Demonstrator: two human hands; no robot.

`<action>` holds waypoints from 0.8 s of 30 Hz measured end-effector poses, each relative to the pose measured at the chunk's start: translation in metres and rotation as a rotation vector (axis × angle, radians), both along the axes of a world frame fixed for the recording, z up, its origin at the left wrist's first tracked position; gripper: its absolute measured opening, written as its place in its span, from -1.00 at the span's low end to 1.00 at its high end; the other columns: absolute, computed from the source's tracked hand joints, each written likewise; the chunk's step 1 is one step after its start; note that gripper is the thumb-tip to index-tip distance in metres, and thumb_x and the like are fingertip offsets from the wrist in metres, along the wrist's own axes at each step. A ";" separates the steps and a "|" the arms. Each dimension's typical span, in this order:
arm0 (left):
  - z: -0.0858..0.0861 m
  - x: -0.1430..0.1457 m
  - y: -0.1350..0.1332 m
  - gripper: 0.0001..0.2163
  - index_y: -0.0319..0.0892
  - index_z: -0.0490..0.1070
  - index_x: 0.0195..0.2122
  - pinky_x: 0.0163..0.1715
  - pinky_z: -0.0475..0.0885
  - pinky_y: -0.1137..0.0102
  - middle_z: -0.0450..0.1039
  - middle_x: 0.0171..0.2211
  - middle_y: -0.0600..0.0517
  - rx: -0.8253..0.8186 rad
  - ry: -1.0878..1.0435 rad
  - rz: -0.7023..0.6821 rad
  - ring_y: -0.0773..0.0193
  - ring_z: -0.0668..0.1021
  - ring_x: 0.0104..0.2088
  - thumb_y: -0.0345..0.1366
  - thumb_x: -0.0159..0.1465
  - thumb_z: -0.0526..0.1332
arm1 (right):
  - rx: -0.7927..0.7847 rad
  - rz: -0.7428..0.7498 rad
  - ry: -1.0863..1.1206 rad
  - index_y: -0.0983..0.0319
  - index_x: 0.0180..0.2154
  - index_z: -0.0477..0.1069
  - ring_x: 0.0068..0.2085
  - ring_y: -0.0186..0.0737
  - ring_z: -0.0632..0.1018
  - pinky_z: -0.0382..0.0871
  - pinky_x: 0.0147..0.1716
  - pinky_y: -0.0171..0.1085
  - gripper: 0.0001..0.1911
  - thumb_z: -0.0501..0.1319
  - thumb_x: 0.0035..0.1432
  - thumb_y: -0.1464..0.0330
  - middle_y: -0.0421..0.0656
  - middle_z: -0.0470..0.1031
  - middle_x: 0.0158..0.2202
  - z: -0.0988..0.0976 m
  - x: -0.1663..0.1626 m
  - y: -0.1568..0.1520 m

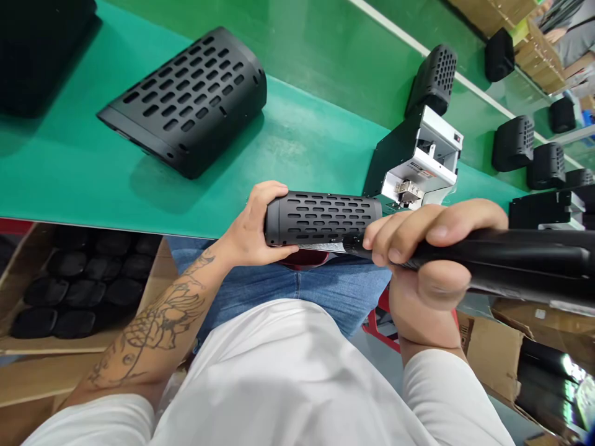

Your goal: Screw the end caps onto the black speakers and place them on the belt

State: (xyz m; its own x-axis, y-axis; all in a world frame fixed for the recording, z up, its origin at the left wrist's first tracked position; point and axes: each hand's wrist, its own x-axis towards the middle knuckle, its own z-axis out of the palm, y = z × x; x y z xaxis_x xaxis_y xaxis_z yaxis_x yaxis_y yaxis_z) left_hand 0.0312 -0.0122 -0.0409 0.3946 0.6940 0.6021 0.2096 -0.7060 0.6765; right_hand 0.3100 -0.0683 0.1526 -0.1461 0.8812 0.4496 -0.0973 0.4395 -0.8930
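My left hand [253,226] is wrapped round the left end of a black perforated cylinder grille [323,218], held level just in front of the green bench edge. My right hand [427,260] is closed round a long glossy black tube [515,257] that runs off to the right and meets the grille's right end. A strip of silvery material shows under the joint between them. Both pieces hang over my lap, above blue jeans and a white shirt.
A large black slotted housing [190,102] lies on the green bench [297,142]. A white and black desktop machine [418,164] stands beyond the grille. More black housings [514,144] line the conveyor to the right. A cardboard box of black parts [69,279] sits lower left.
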 end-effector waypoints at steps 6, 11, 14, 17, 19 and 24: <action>0.001 0.001 -0.001 0.21 0.13 0.13 0.68 0.55 0.56 -0.39 0.40 0.51 -0.28 -0.022 0.013 -0.003 -0.45 0.56 0.54 -0.14 0.11 0.79 | 0.162 0.112 0.024 0.01 -0.16 0.54 -0.65 -0.34 0.46 0.57 -0.57 -0.28 -0.67 0.66 0.46 0.15 -0.42 0.52 -0.51 -0.011 -0.013 0.025; 0.005 0.002 -0.003 0.17 0.11 0.13 0.67 0.54 0.58 -0.38 0.41 0.49 -0.29 -0.035 0.034 0.013 -0.45 0.57 0.53 -0.16 0.13 0.76 | 0.246 0.206 0.029 0.00 -0.17 0.51 -0.72 -0.37 0.37 0.46 -0.66 -0.31 -0.69 0.63 0.43 0.21 -0.48 0.47 -0.55 -0.017 -0.016 0.038; 0.008 0.003 -0.004 0.15 0.11 0.13 0.67 0.53 0.58 -0.37 0.42 0.48 -0.28 -0.035 0.034 0.012 -0.43 0.58 0.51 -0.15 0.15 0.75 | 0.235 0.224 -0.030 -0.02 -0.18 0.49 -0.73 -0.37 0.38 0.48 -0.63 -0.32 -0.68 0.62 0.43 0.17 -0.50 0.46 -0.56 -0.018 -0.013 0.040; 0.009 0.003 -0.004 0.12 0.10 0.15 0.66 0.53 0.59 -0.36 0.43 0.48 -0.27 -0.035 0.020 0.019 -0.42 0.58 0.51 -0.14 0.17 0.73 | 0.200 0.180 -0.075 -0.01 -0.25 0.45 -0.73 -0.37 0.38 0.49 -0.62 -0.31 -0.56 0.67 0.38 0.07 -0.51 0.43 -0.60 -0.019 -0.010 0.041; 0.008 0.002 -0.003 0.12 0.09 0.16 0.66 0.53 0.59 -0.36 0.44 0.48 -0.28 -0.032 0.025 0.019 -0.42 0.58 0.51 -0.11 0.17 0.74 | 0.159 0.146 -0.107 0.01 -0.32 0.42 -0.73 -0.38 0.37 0.48 -0.63 -0.32 -0.46 0.71 0.32 -0.02 -0.50 0.40 -0.63 -0.020 -0.011 0.041; 0.003 0.000 -0.002 0.14 0.06 0.15 0.69 0.51 0.61 -0.37 0.43 0.50 -0.32 -0.008 0.036 0.018 -0.43 0.59 0.51 -0.04 0.19 0.75 | 0.207 0.209 -0.051 0.04 -0.29 0.44 -0.70 -0.41 0.42 0.49 -0.62 -0.38 -0.52 0.72 0.35 0.13 -0.50 0.46 -0.60 -0.019 -0.016 0.034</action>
